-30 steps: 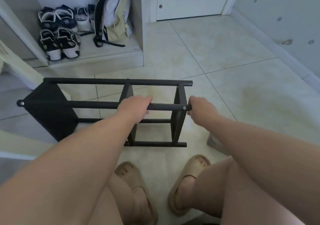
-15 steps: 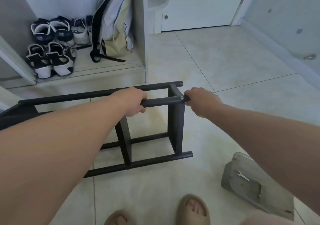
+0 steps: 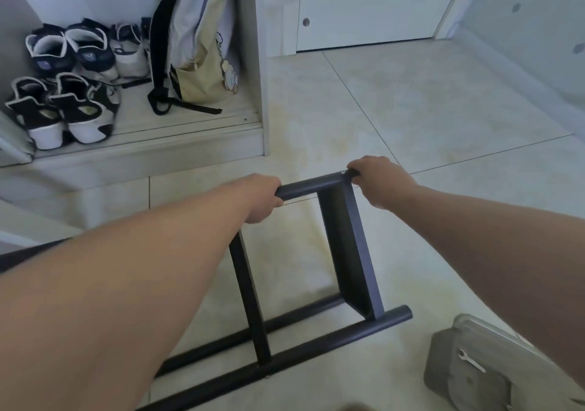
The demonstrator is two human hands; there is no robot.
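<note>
Both hands on the black metal tube-frame rack, low over the pale tiled floor.
My left hand wraps the top rail, my right hand curls over its end; each grip is closed round the bar, set apart, I judge, so the frame cannot twist.

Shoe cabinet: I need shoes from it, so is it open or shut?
Open: sneakers and a backpack on the cabinet floor show fully, no door covering them.

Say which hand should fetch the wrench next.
Right, probably. The wrench lies in the tray just under the right forearm; the right hand holds only the bar end of the rack, while the left hand grips mid-bar and could steady it.
</note>
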